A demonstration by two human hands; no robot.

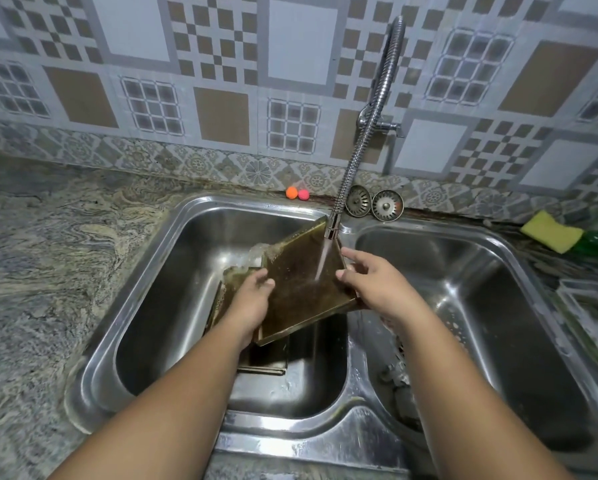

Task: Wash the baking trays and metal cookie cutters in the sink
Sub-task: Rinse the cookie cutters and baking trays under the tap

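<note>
Double steel sink [351, 344] set in a marbled stone counter [48, 271], patterned tile wall behind. A dark, stained baking tray [301, 289] is held tilted over the left basin. The left hand [252, 299] grips its left edge with the thumb on top; the right hand [373, 282] holds its right rim, thumb inside.

Water [320, 263] runs from a flexible metal faucet hose [372, 123] onto the tray's inner face. A second tray [268, 362] lies below in the basin.

On the back ledge sit an orange ball [291, 192] touching a pink ball [303, 194], and two drain strainers [373, 202] propped side by side. A yellow sponge [551, 236] lies on the counter at far right.
</note>
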